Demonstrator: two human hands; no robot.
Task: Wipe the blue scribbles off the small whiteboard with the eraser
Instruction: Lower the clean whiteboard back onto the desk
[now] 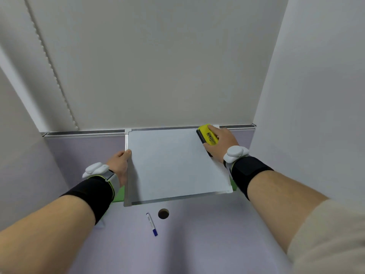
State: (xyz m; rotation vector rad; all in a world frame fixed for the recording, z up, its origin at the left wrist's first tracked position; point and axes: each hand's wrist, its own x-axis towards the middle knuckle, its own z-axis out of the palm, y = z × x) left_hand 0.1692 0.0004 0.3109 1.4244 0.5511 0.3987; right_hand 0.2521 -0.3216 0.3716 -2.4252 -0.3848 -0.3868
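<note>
The small whiteboard point(169, 163) with a metal frame lies on the lilac desk, its far edge against the partition. Its surface looks plain white; I see no blue marks on it. My right hand point(221, 143) grips the yellow eraser point(208, 135) with a black felt underside, pressed on the board's far right corner. My left hand point(119, 163) holds the board's left frame edge, thumb resting on the rail.
A blue-capped marker point(151, 224) lies on the desk point(197, 234) in front of the board, beside a round cable hole point(163, 213). Green patches point(119, 194) show under the board's near corners. White partition walls close in at the back, left and right.
</note>
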